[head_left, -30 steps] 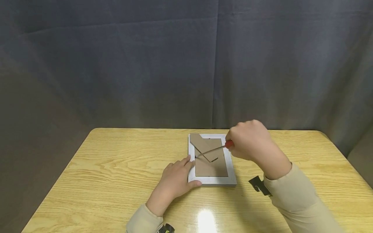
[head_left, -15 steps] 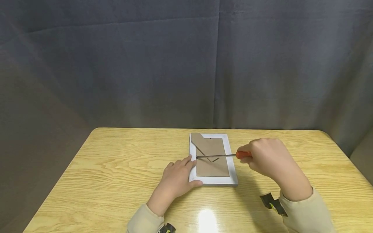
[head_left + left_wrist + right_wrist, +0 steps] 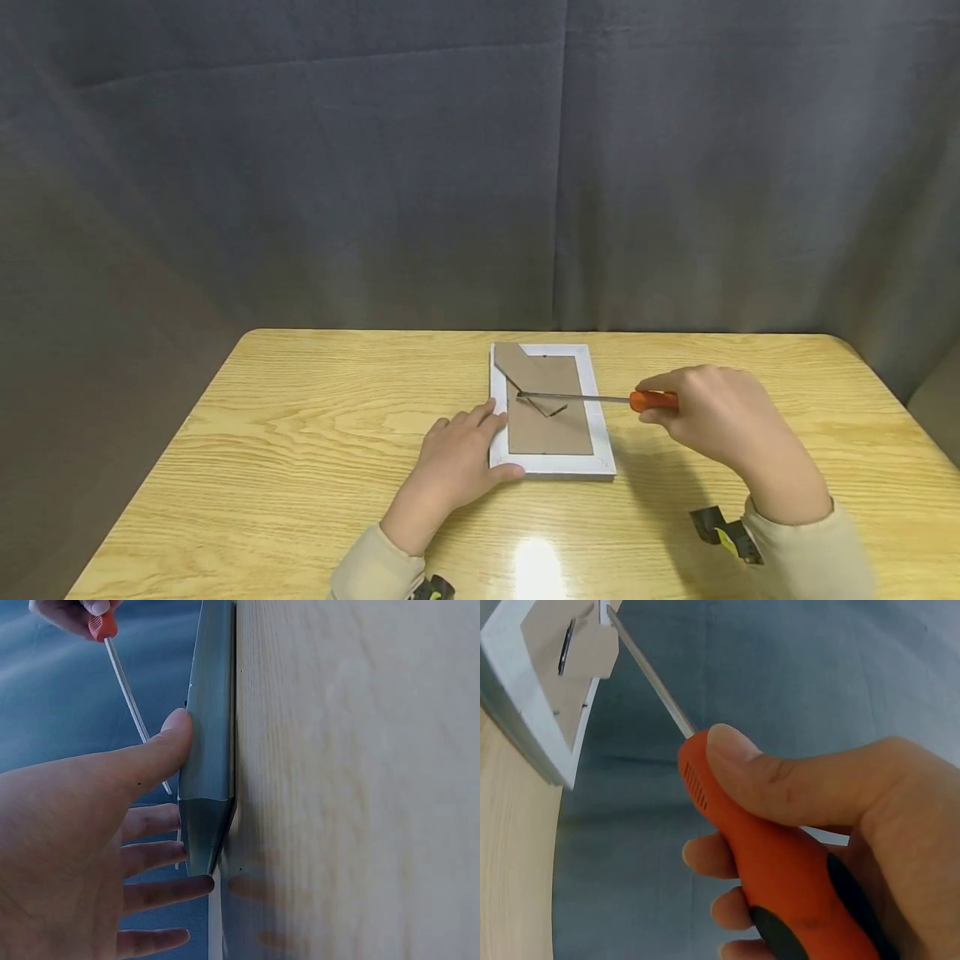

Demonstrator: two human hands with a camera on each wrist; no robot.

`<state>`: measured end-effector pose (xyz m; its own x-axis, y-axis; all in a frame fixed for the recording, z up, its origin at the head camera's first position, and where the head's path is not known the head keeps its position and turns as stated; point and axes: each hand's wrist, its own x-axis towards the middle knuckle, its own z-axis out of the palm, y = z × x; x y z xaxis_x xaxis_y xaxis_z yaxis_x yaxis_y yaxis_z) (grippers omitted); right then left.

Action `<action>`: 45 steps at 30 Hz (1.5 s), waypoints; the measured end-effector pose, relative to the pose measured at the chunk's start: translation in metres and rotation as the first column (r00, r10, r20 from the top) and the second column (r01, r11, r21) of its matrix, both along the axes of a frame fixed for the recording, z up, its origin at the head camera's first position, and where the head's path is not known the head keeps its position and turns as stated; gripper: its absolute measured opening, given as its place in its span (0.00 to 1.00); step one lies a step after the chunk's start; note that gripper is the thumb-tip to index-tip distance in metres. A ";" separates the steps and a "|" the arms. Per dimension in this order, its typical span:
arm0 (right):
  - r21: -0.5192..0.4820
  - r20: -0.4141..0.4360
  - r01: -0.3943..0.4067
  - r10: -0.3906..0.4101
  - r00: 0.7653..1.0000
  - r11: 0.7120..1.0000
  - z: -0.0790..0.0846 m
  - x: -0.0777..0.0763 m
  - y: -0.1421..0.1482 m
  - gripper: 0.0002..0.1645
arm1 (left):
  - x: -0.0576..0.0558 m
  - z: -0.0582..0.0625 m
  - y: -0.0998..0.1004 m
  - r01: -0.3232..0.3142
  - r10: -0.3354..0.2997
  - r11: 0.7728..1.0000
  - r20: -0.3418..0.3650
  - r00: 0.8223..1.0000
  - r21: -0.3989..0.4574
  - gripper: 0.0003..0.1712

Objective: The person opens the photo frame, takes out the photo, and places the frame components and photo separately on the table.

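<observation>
A white picture frame [image 3: 562, 465] lies back side up, its brown backing board [image 3: 551, 437] and angled stand flap [image 3: 512, 363] showing. My left hand [image 3: 456, 458] rests along the frame's left side, thumb at the near corner, fingers fairly straight. In the left wrist view the thumb [image 3: 169, 742] presses the frame's edge. My right hand [image 3: 723, 417] grips a screwdriver [image 3: 652, 402] by its orange handle, out to the right of the frame. The shaft runs nearly flat across the backing, its tip by the flap's slanted edge, just inside the left border.
The wood-grain table [image 3: 315, 433] extends around the frame on all sides. A dark grey curtain [image 3: 412, 183] hangs behind the table. Black straps [image 3: 723, 533] show at both cuffs.
My right hand has moved right and lower, tilting the screwdriver flatter. Its tip has shifted from the left inner border slightly inward to the flap's edge. The left hand stays in place.
</observation>
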<state>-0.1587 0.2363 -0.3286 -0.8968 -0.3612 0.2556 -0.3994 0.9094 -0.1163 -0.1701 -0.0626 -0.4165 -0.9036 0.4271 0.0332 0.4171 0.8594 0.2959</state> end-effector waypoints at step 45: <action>-0.171 0.180 0.393 -0.363 0.914 0.904 -0.043 -0.006 0.153 0.33 | 0.000 -0.001 0.002 0.000 0.000 1.000 0.022 1.000 0.026 0.43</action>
<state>-0.1650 0.3892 -0.3713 -0.9874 0.0575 0.1475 0.0040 0.9404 -0.3399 -0.1697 -0.0608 -0.4172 -0.9043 0.4262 0.0243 0.4100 0.8513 0.3274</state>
